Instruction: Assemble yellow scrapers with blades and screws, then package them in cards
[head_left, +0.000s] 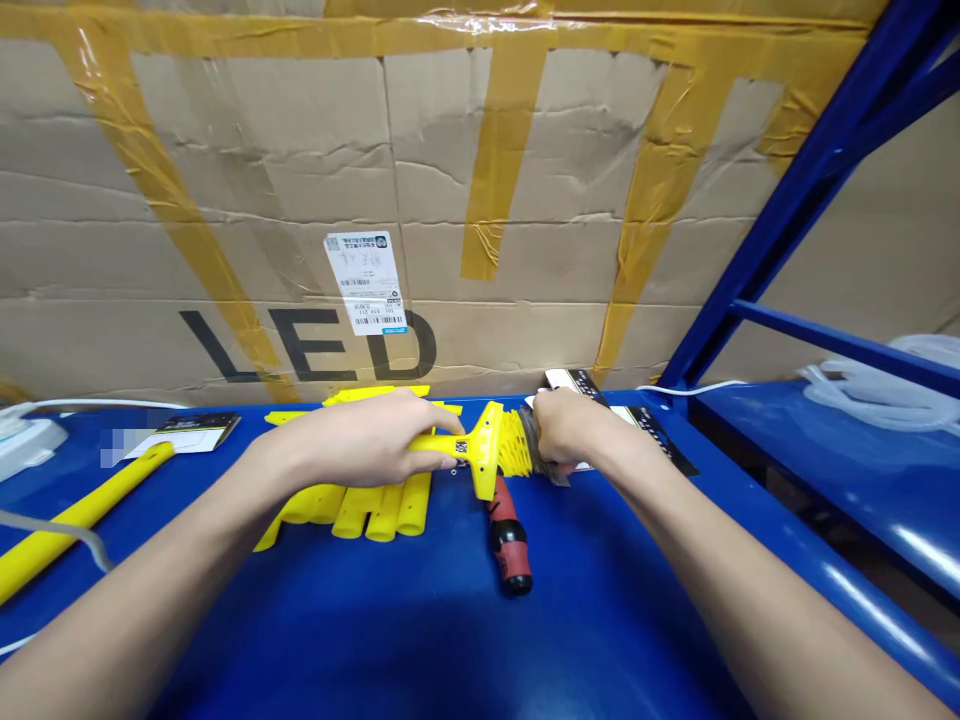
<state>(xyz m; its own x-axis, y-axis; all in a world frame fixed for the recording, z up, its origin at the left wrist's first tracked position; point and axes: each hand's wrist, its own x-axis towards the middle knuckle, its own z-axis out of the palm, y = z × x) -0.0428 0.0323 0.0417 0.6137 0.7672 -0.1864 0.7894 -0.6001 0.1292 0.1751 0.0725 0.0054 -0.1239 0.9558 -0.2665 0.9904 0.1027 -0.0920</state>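
My left hand (405,440) is closed round the handle of a yellow scraper (489,450), whose wide head points to the right. Just right of that head lies a stack of yellow slotted pieces (515,442), with thin dark grey flat pieces beside it. My right hand (562,428) is closed at these grey pieces, fingers curled down; what they grip is hidden. A red and black screwdriver handle (510,540) lies below the scraper head, its far end out of sight. Under and beyond my left hand are several yellow tubular handles (381,512).
A large taped cardboard box (435,180) marked LED stands behind the blue surface (450,640). Printed cards (651,436) lie past my right hand. On the left are a long yellow handle (90,515) and another card (196,432). A blue metal frame (795,210) rises at right.
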